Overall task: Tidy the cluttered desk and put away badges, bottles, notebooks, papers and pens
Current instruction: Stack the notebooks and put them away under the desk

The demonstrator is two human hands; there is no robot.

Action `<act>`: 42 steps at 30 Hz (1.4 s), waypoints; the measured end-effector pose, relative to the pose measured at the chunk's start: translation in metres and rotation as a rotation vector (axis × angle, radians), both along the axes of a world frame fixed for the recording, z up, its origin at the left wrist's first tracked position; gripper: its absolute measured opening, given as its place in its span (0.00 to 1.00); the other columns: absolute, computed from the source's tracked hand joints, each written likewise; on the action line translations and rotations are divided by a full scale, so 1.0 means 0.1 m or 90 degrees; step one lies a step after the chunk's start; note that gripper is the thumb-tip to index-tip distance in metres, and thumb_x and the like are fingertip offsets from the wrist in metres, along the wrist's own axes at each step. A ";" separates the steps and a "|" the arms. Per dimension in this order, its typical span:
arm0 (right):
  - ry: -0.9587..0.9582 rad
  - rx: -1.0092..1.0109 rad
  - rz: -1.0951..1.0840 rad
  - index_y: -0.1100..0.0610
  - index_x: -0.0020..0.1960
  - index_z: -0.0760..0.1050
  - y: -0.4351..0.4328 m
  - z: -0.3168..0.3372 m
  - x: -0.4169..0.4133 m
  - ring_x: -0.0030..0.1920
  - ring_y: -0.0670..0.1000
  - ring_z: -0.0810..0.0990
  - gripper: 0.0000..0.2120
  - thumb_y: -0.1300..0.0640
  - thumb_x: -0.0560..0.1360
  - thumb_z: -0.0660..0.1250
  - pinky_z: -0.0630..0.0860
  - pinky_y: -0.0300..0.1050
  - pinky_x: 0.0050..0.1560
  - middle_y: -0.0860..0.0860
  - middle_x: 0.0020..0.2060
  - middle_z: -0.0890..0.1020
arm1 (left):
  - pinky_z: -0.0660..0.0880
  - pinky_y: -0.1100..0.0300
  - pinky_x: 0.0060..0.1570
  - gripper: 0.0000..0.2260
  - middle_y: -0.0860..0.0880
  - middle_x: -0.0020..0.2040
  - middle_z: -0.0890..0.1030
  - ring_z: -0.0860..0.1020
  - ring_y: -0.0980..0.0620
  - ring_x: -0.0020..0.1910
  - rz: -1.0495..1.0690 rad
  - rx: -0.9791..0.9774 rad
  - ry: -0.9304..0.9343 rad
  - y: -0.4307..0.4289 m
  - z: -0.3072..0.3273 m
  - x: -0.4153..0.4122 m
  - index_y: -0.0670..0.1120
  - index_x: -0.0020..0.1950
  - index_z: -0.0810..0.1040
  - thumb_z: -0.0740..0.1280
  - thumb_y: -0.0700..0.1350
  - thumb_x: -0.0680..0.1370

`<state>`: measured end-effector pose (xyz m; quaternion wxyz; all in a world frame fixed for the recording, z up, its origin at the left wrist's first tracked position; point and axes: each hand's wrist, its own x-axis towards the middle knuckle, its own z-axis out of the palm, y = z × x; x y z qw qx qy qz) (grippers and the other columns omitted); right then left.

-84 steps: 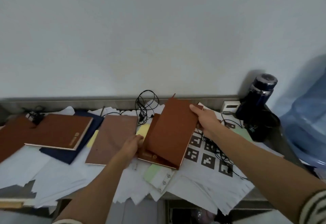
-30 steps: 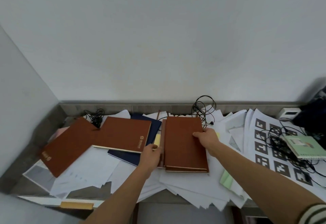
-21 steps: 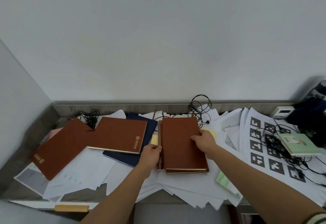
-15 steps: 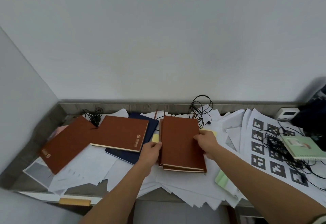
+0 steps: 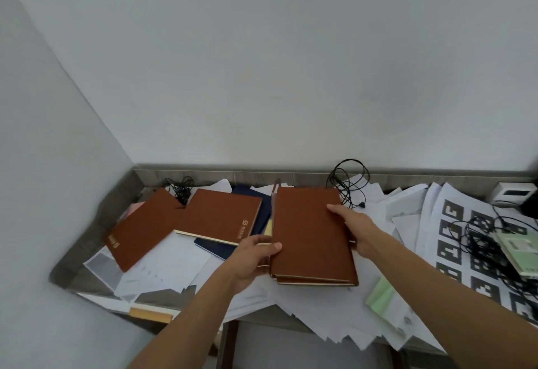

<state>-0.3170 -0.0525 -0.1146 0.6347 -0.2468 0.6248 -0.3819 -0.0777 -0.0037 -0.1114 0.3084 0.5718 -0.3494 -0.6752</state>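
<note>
Squaring the stack of brown leather-look notebooks (image 5: 311,237), centre desk (image 5: 96,223)!
Clasped at left edge by left grip (image 5: 256,255), right edge by right grip (image 5: 356,230), likely aligning covers.

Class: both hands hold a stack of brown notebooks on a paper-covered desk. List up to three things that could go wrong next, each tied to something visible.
1. The stack of brown notebooks looks uneven at its near edge. Gripped only at its sides by the left hand and right hand, a lower book might slip out.
2. The loose papers overhang the front edge, so dragging the stack could sweep them off.
3. The black cable beside the far corner may snag.
</note>
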 end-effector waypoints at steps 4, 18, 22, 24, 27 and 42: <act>-0.081 0.010 0.066 0.58 0.56 0.81 -0.03 0.01 0.20 0.48 0.58 0.85 0.16 0.50 0.73 0.74 0.82 0.53 0.47 0.57 0.47 0.86 | 0.79 0.48 0.55 0.17 0.41 0.60 0.80 0.79 0.41 0.58 -0.021 0.000 0.010 -0.07 0.03 0.21 0.42 0.63 0.73 0.71 0.42 0.76; -0.035 -0.002 -0.052 0.59 0.58 0.80 0.01 -0.51 0.85 0.46 0.60 0.86 0.22 0.45 0.72 0.73 0.82 0.54 0.45 0.59 0.46 0.86 | 0.80 0.49 0.51 0.17 0.38 0.52 0.81 0.81 0.41 0.46 0.481 0.077 -0.137 -0.74 -0.31 1.91 0.35 0.60 0.75 0.72 0.40 0.74; -0.022 -0.002 -0.061 0.59 0.57 0.80 0.01 -0.51 0.87 0.46 0.60 0.86 0.21 0.45 0.73 0.72 0.82 0.53 0.45 0.59 0.46 0.86 | 0.79 0.49 0.52 0.17 0.40 0.53 0.81 0.80 0.43 0.50 0.526 0.055 -0.044 -0.89 -0.34 1.81 0.37 0.57 0.75 0.75 0.38 0.71; -0.015 -0.001 -0.070 0.59 0.58 0.80 0.01 -0.52 0.87 0.47 0.60 0.86 0.21 0.45 0.72 0.73 0.82 0.56 0.49 0.59 0.47 0.86 | 0.79 0.48 0.49 0.16 0.40 0.52 0.81 0.81 0.43 0.50 0.496 0.055 0.056 -0.91 -0.29 1.71 0.37 0.57 0.75 0.74 0.35 0.72; -0.009 0.007 -0.068 0.59 0.58 0.81 0.02 -0.52 0.85 0.48 0.60 0.86 0.21 0.45 0.72 0.73 0.81 0.58 0.53 0.59 0.47 0.86 | 0.79 0.49 0.48 0.17 0.40 0.57 0.80 0.80 0.42 0.54 0.434 0.048 0.119 -0.95 -0.27 1.64 0.38 0.64 0.73 0.70 0.35 0.76; -0.014 0.006 -0.043 0.58 0.57 0.80 0.00 -0.53 0.77 0.47 0.59 0.86 0.24 0.40 0.72 0.71 0.81 0.56 0.51 0.58 0.47 0.86 | 0.77 0.56 0.36 0.07 0.46 0.45 0.83 0.81 0.49 0.42 0.215 -0.140 0.047 -0.87 0.40 1.29 0.42 0.54 0.78 0.66 0.43 0.80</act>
